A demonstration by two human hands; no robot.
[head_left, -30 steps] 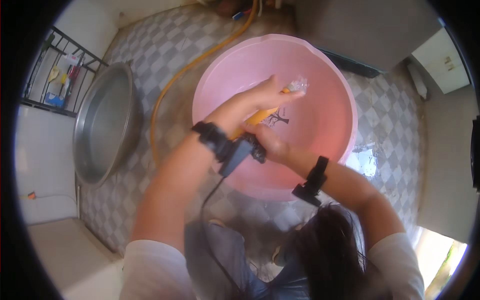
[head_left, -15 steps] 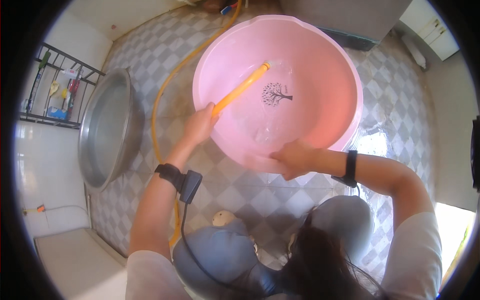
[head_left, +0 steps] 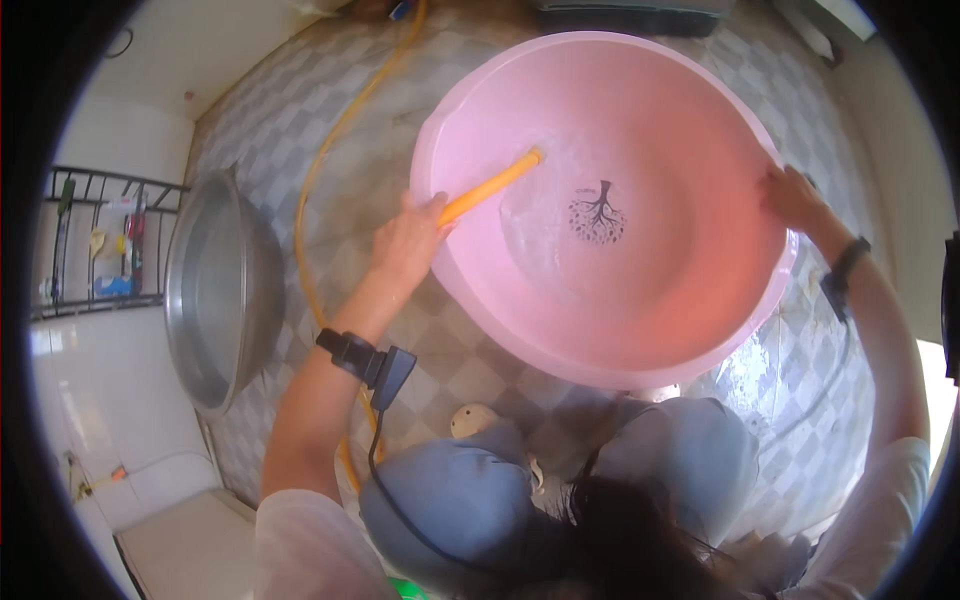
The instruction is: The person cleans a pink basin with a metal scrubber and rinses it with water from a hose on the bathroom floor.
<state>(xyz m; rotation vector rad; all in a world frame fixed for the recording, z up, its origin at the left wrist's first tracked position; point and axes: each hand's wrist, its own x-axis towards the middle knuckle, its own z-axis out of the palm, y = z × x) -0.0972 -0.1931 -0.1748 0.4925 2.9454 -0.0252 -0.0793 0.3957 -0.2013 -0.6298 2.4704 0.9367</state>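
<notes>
Blue trousers [head_left: 450, 500] cover two bent knees on the near side of a wide pink basin [head_left: 690, 270], where a rinse of the inside appears to be under way. At the basin's left rim, the left hand [head_left: 405, 245] has its fingers wrapped around an orange hose [head_left: 490, 187], its mouth pointed into the basin above a wet gleam. At the basin's right rim, the right hand [head_left: 797, 200] clasps the edge, thumb hard to make out. A dark tree print [head_left: 600, 215] marks the basin's bottom; whether the basin sits flat or tipped cannot be told. The next move seems to call for a steady right-hand hold while the left steers the hose mouth across the basin's wall. Left of the basin, the hose trails over checked tiles [head_left: 340, 225]; farther left are a metal tub [head_left: 262, 290] and a wall rack [head_left: 110, 304].
</notes>
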